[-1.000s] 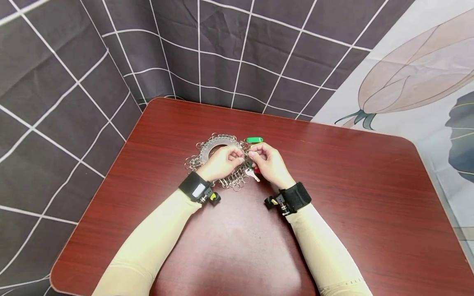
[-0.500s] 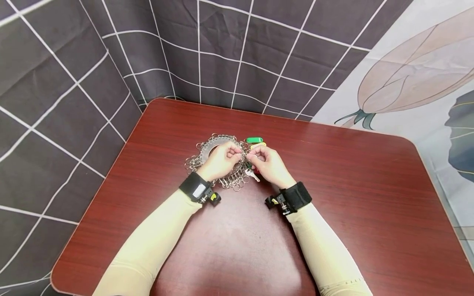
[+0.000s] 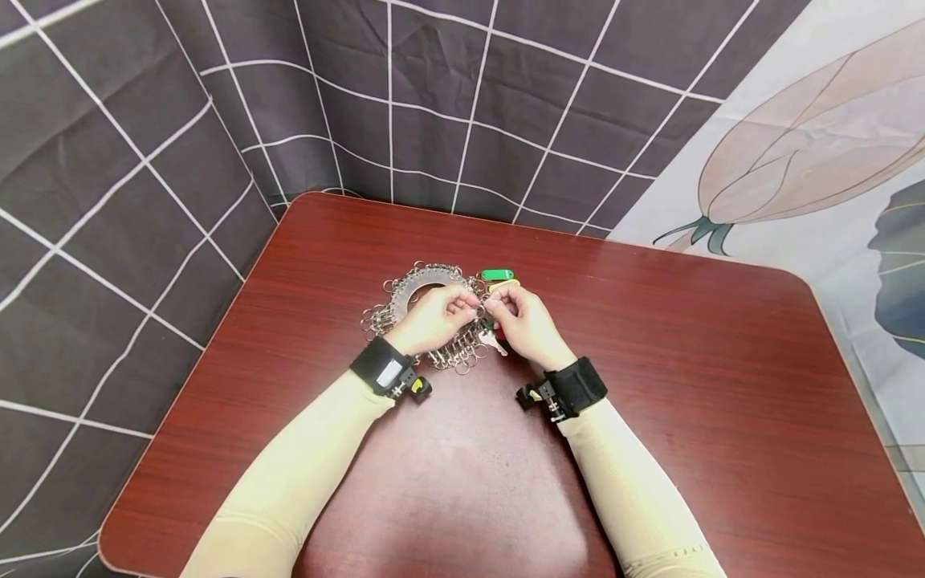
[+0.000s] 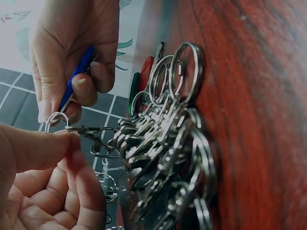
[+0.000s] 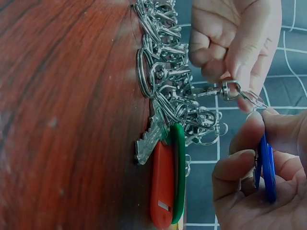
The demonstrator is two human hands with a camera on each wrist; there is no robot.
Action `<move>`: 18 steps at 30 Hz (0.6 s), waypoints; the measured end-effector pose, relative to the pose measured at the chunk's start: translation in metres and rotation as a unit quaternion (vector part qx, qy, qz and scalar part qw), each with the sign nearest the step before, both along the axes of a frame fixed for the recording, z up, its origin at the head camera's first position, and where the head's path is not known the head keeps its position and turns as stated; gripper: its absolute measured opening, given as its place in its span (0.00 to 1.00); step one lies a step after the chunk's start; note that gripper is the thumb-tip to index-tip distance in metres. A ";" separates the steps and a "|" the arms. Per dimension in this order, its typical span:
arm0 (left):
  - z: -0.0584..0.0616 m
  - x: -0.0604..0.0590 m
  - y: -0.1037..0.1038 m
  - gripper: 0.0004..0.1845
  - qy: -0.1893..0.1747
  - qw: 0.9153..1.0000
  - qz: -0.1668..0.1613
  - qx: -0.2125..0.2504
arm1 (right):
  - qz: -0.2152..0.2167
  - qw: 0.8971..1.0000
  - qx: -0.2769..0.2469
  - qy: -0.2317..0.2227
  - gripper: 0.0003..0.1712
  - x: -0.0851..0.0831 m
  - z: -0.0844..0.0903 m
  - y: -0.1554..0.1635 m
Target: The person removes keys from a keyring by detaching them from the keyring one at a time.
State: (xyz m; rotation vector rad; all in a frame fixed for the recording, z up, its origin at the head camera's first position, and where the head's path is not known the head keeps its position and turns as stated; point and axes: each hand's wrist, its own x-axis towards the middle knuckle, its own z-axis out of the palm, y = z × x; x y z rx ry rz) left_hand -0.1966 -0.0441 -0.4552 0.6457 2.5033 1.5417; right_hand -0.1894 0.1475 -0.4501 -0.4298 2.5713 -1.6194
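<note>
From the head view, the two hands meet over a big pile of metal key rings (image 3: 433,321) on the red-brown table (image 3: 650,385). A green tag (image 3: 496,274) and a bit of a yellow tag (image 3: 503,283) peek out just behind the right hand (image 3: 526,321). A silver key (image 3: 493,343) sticks out of the pile on its right side. This view does not show what the fingers hold.

The wrist views do. The left wrist view shows the left hand (image 4: 43,182) pinching a small metal clip (image 4: 91,132) between its thumb and a finger. The clip hangs off the pile, up in the air. The right wrist view shows a blue tag (image 5: 266,167) tucked in the curled fingers of the right hand (image 5: 261,177). This hand also pinches the thin little ring (image 5: 252,98) on the blue tag, and the little ring touches the end of the clip. Only this view shows a red tag (image 5: 162,184) lying flat against the green tag (image 5: 178,172), right below the pile, with the silver key (image 5: 148,139) beside them.
</note>
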 end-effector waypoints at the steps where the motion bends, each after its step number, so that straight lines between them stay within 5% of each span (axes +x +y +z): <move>1: 0.000 0.000 0.000 0.09 0.000 1.000 -0.001 -0.003 | -0.002 1.000 -0.001 -0.002 0.08 0.001 0.001 -0.001; 9: -0.003 -0.001 0.000 0.05 0.006 1.000 -0.008 -0.021 | -0.003 1.000 -0.010 -0.008 0.07 0.018 0.035 -0.010; 18: -0.002 0.000 -0.001 0.06 0.000 1.000 -0.012 -0.027 | -0.008 1.000 -0.024 -0.017 0.08 0.012 0.024 -0.008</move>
